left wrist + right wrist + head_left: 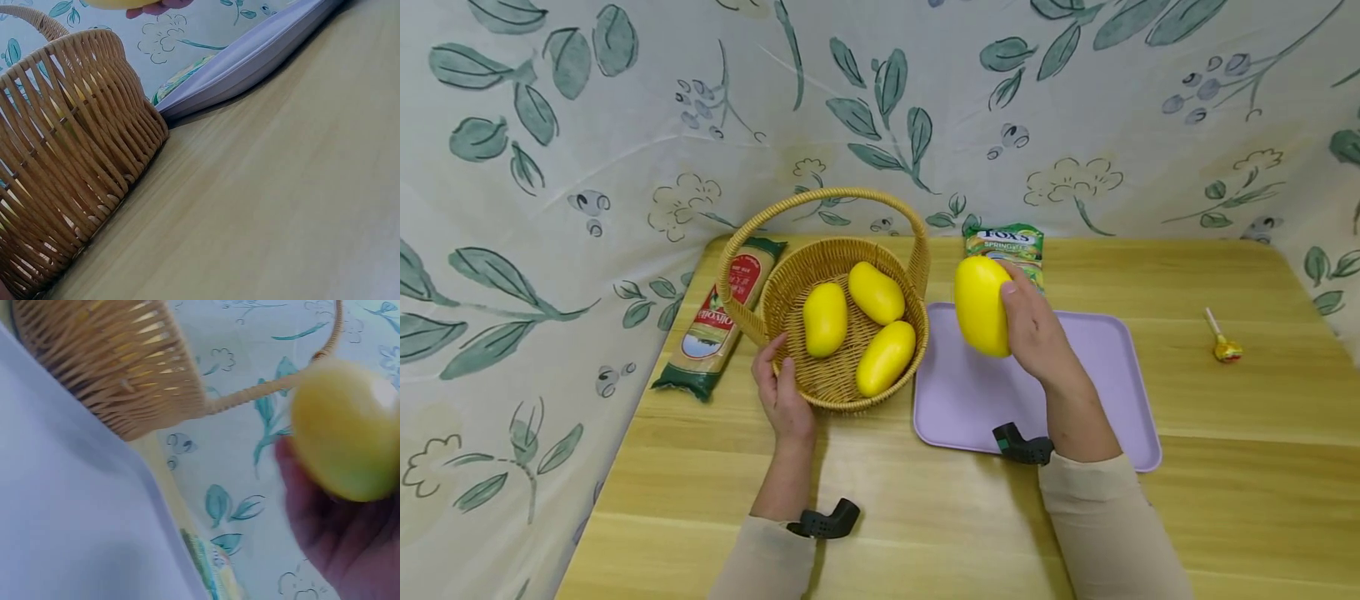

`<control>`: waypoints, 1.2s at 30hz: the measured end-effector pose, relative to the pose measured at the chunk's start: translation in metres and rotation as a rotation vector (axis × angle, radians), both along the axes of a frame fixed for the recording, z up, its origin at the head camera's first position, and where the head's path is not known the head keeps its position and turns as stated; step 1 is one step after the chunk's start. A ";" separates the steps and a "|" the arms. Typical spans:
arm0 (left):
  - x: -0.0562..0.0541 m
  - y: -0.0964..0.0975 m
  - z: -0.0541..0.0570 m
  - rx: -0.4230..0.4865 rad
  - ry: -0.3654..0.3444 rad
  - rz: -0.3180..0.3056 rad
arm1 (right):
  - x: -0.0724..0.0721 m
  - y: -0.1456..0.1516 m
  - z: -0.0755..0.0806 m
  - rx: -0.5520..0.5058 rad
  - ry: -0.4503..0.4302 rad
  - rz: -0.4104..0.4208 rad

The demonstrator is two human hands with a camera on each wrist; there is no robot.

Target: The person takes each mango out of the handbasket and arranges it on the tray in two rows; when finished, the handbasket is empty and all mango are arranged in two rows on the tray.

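My right hand [1026, 321] grips a yellow mango [982, 305] and holds it in the air above the left part of a lilac tray [1097, 392]. The same mango [347, 428] fills the right wrist view, with the hand [331, 537] under it. My left hand [781, 385] holds the front left rim of a wicker basket [790, 283] with a hoop handle. Three more yellow mangoes [857, 327] lie inside the basket. In the left wrist view the basket wall [69, 156] is close, with the tray edge [250, 62] behind it.
A packet of spaghetti [718, 317] lies left of the basket. A green Fox's sweets bag [1009, 246] lies behind the tray. A lollipop [1223, 343] is on the wooden table [1225, 500] at the right. Leaf-patterned cloth [550, 208] walls the back and left.
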State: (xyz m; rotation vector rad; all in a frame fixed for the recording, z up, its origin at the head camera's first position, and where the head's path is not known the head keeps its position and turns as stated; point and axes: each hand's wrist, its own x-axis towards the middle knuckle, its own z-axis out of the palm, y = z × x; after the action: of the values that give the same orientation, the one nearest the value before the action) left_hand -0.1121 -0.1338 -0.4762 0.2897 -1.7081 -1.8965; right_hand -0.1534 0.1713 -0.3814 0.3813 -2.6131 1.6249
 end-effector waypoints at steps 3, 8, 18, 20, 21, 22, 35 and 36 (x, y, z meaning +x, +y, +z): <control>0.000 0.000 0.000 -0.004 -0.008 -0.003 | -0.004 -0.004 -0.005 -0.010 -0.048 -0.122; 0.001 0.000 0.000 -0.006 -0.018 -0.007 | -0.009 -0.007 -0.010 0.020 -0.211 -0.170; 0.002 0.000 0.001 -0.003 -0.019 -0.015 | -0.018 -0.011 -0.024 0.020 -0.344 -0.219; 0.002 0.000 0.001 -0.006 -0.014 -0.012 | -0.019 -0.011 -0.026 0.027 -0.356 -0.234; 0.002 0.000 0.000 -0.006 -0.011 -0.011 | -0.020 -0.012 -0.027 0.031 -0.362 -0.241; 0.002 0.000 0.000 -0.008 -0.009 -0.010 | -0.020 -0.013 -0.028 0.026 -0.371 -0.247; 0.002 -0.001 -0.001 -0.013 -0.012 -0.007 | -0.027 -0.026 -0.048 0.147 -0.430 -0.226; 0.002 -0.001 -0.001 -0.013 -0.011 -0.009 | -0.027 -0.027 -0.048 0.142 -0.431 -0.229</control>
State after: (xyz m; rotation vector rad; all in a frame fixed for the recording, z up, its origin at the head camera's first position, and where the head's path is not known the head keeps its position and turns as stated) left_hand -0.1104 -0.1346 -0.4769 0.2882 -1.7312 -1.8930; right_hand -0.1805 0.1447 -0.4299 -0.2929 -2.9434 1.5943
